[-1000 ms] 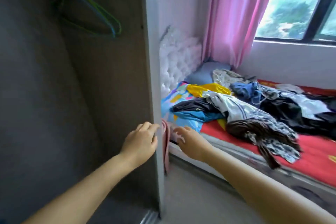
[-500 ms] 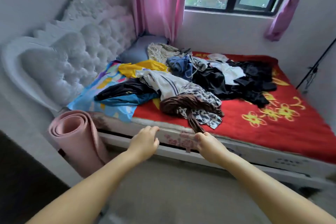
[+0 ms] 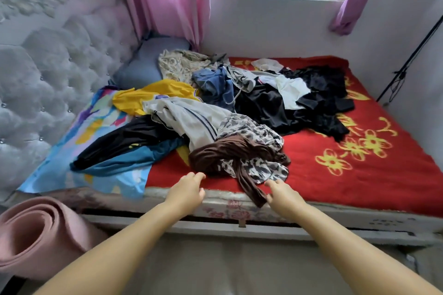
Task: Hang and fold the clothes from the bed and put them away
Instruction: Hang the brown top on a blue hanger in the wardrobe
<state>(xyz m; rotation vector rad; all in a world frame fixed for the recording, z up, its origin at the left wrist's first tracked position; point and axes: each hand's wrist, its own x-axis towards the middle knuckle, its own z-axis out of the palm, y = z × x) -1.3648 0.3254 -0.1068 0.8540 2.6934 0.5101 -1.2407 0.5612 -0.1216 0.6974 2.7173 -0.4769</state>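
1. The bed (image 3: 359, 182) fills the middle of the view, covered by a red blanket with yellow flowers; every place below is given from this bed.
2. A pile of clothes (image 3: 227, 108) lies across the middle of the bed, running from the near edge back toward the window wall.
3. At the near edge of the pile sits a brown garment (image 3: 230, 153), bunched up, with one strip of it hanging over the bed's front edge.
4. A black-and-white patterned cloth (image 3: 254, 132) lies tangled with the brown garment, partly beneath it.
5. The left hand (image 3: 185, 190) hovers over the front edge of the bed, just left of the brown garment, its fingers loosely curled and holding nothing.
6. The right hand (image 3: 281, 193) is at the front edge too, its thumb and fingers bent right beside the hanging brown strip; whether they pinch it I cannot tell.
7. A yellow top (image 3: 153, 96) and a white striped garment (image 3: 189, 117) lie in the pile's left part, black clothes (image 3: 318, 103) in its right part.
8. A tufted white headboard (image 3: 48, 84) stands at the left end of the bed.
9. A rolled pink mat (image 3: 36, 235) stands on the floor by the bed's near left corner.
10. A pink curtain (image 3: 167, 0) hangs behind the bed's far left corner.
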